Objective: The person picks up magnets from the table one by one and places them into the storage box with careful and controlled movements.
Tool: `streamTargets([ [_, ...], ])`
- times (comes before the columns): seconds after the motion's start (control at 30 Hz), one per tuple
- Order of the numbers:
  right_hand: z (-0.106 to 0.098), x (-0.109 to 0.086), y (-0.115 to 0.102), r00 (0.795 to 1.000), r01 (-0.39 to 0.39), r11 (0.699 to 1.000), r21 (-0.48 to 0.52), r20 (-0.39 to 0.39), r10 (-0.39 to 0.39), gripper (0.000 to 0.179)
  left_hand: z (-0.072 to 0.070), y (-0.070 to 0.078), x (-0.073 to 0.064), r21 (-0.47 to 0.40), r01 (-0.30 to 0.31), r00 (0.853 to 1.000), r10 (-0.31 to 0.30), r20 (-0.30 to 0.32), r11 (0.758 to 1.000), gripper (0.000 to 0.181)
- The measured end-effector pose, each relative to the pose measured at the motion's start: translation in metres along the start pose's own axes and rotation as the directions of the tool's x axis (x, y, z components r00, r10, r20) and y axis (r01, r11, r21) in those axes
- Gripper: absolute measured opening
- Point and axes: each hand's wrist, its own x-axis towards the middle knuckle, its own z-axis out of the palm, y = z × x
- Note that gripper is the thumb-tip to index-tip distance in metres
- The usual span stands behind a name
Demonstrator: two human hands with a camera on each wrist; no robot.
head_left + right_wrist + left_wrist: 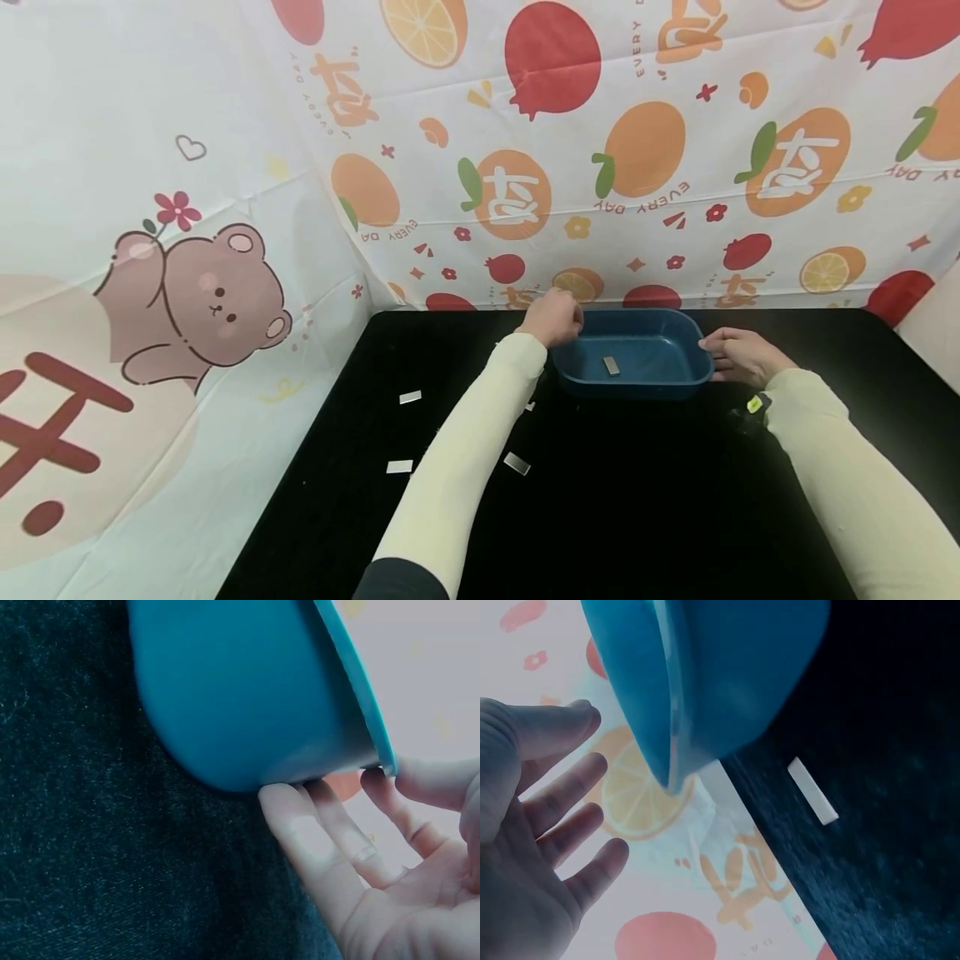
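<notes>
Left sleeve [442, 500] nearest, seven o'clock. Blue tub [637, 390] at four: likely light, stiff; best held by rim [360, 682]. Right hand [742, 358] pinches rim at tub's three; left hand [553, 318], fingers apart, at its ten.

Fruit-print cloth [622, 150] bhd blk tbl [637, 500]

i read "every day" lettering [642, 207] repeated across the fruit-print cloth [660, 242], including near its left edge; larger characters [512, 195] on it i cannot make out.
</notes>
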Motion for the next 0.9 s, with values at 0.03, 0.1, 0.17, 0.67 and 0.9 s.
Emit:
streamTargets([
  [0.03,0.000,0.000,0.000,1.000,0.000,1.000,0.002,0.000,0.000,0.032,-0.001,-0.002,-0.001,0.002,0.003,1.000,-0.003,0.003,1.000,0.025],
  [0.1,0.000,0.000,0.000,1.000,-0.002,1.000,0.000,-0.002,0.002,0.031,-0.001,-0.006,-0.002,0.003,0.012,1.000,-0.012,0.006,1.000,0.025],
  [0.17,0.001,0.000,-0.001,1.000,-0.003,1.000,0.000,-0.003,0.003,0.031,-0.001,-0.010,-0.004,0.006,0.020,1.000,-0.020,0.004,1.000,0.025],
  [0.67,0.001,0.000,-0.001,1.000,-0.001,1.000,-0.003,-0.001,0.001,0.031,0.007,-0.056,-0.020,-0.074,0.161,0.986,-0.164,-0.038,0.984,0.022],
  [0.9,0.002,-0.001,-0.003,1.000,0.003,1.000,-0.013,-0.002,-0.003,0.033,0.015,-0.071,-0.026,-0.110,0.213,0.977,-0.213,0.012,0.971,0.019],
])
